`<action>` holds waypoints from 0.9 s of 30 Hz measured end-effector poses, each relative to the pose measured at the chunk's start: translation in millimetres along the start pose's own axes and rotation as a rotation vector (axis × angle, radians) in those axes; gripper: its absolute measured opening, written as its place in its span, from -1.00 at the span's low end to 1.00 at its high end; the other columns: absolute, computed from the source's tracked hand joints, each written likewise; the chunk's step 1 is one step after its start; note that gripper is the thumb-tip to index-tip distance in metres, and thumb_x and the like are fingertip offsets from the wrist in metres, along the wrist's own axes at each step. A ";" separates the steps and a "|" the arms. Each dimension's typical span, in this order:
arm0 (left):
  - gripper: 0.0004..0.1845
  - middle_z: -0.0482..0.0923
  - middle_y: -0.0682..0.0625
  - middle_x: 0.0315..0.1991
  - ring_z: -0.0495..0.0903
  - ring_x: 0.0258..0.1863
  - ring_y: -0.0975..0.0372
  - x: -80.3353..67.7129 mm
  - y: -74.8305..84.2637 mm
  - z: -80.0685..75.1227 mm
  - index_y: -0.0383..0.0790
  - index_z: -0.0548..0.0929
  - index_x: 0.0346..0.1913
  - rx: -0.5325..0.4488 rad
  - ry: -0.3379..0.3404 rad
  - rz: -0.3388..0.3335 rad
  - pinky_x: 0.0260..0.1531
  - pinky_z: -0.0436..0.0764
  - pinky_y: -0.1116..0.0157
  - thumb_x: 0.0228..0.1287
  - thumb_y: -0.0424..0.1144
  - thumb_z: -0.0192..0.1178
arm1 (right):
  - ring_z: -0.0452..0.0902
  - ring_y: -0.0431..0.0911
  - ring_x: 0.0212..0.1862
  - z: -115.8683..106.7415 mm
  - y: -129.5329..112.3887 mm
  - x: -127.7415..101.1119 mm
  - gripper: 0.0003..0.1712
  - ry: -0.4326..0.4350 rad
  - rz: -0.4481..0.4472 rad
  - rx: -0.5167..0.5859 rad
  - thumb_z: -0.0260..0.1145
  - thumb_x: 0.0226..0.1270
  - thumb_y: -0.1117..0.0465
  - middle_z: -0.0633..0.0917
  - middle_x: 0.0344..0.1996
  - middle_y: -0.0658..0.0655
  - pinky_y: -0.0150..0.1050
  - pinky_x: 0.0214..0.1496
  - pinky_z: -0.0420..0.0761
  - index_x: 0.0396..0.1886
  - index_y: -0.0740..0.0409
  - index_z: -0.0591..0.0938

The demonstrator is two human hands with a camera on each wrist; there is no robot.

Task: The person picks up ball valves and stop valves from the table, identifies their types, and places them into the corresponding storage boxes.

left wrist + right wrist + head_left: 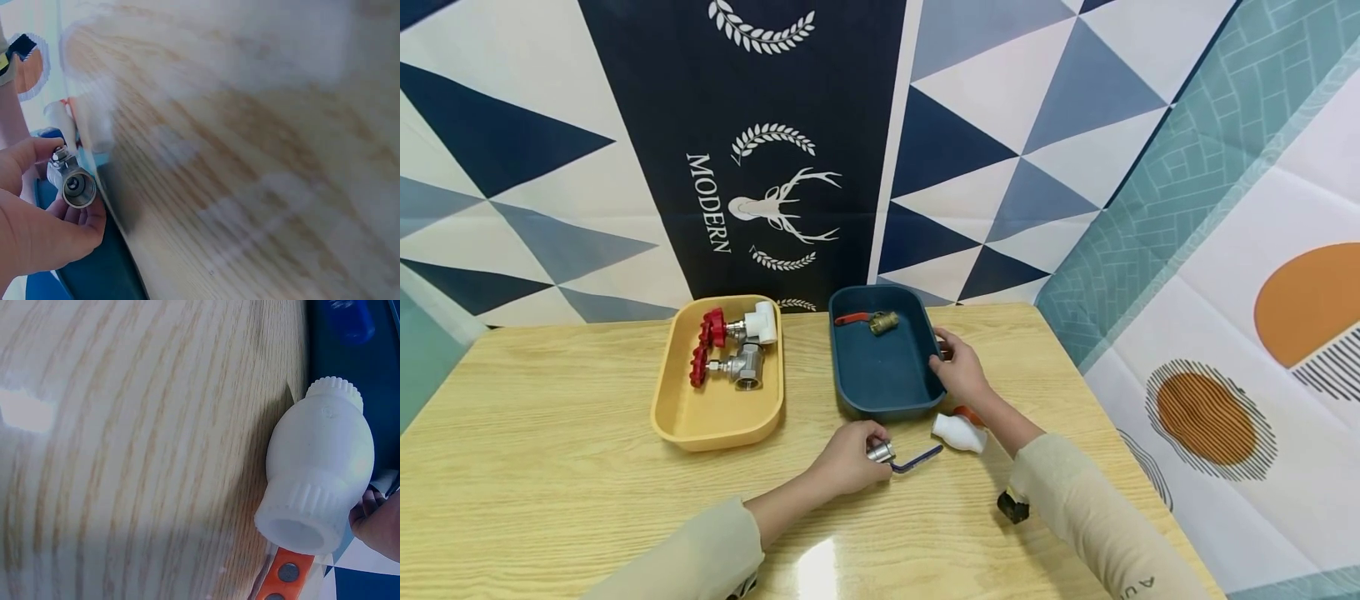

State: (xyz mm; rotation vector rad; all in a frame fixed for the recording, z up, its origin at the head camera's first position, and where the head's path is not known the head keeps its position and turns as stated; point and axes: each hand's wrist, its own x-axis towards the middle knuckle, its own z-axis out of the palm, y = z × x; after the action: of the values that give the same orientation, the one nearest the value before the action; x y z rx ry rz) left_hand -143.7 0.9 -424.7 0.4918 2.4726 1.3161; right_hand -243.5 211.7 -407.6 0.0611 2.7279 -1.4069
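Already a brass valve (886, 323) is trayed. Seemingly remaining — silver valve (881, 452), pinched by left hand (852, 458); white valve (958, 432) near right hand (962, 367), whose grip is unclear.

Blue-handled silver valve (881, 452), dark-blue tray (886, 371), yellow tray (700, 417)

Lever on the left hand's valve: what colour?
The lever is dark blue, clearest in the head view.

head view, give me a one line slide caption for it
Left hand gripping a silver valve, right hand on the rim of a blue tray, with a yellow tray at left.
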 end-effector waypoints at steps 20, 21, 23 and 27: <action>-0.58 0.53 -0.03 -0.20 0.44 -0.27 0.20 -6.5 25.4 -33.9 -0.24 0.58 -0.03 -0.255 -0.015 -0.045 -0.28 0.49 0.34 -0.03 -0.29 0.35 | 0.43 0.09 0.04 -1.0 0.5 2.0 -0.40 0.009 -0.001 0.004 0.06 0.35 0.33 0.51 0.10 0.32 -0.11 -0.04 0.56 0.39 0.14 0.24; -0.58 0.53 -0.03 -0.20 0.43 -0.26 0.20 -5.2 26.4 -35.6 -0.23 0.58 -0.03 -0.259 -0.003 -0.048 -0.27 0.49 0.33 -0.03 -0.28 0.35 | 0.43 0.09 0.04 -0.8 0.6 1.8 -0.40 0.011 0.002 0.005 0.07 0.35 0.33 0.51 0.10 0.31 -0.11 -0.03 0.56 0.39 0.13 0.25; -0.59 0.54 -0.03 -0.19 0.43 -0.25 0.19 -2.8 28.5 -39.5 -0.24 0.59 -0.03 -0.267 0.026 -0.044 -0.25 0.48 0.32 -0.02 -0.29 0.35 | 0.43 0.09 0.04 -0.3 0.7 1.7 -0.40 0.009 0.003 0.007 0.07 0.34 0.34 0.51 0.10 0.32 -0.11 -0.02 0.56 0.39 0.13 0.25; -0.59 0.56 -0.02 -0.19 0.43 -0.25 0.20 1.8 32.2 -46.4 -0.22 0.60 -0.04 -0.276 0.090 -0.056 -0.22 0.47 0.32 -0.04 -0.31 0.36 | 0.43 0.10 0.05 0.7 2.0 2.1 -0.40 0.007 0.004 -0.001 0.06 0.34 0.34 0.50 0.11 0.33 -0.07 0.02 0.56 0.39 0.14 0.25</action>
State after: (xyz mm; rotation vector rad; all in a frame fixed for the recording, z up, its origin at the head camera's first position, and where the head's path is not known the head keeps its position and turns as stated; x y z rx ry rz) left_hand -159.4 -15.7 -373.0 0.3004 2.3025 1.6560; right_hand -245.5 212.3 -409.8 0.0711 2.7329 -1.4076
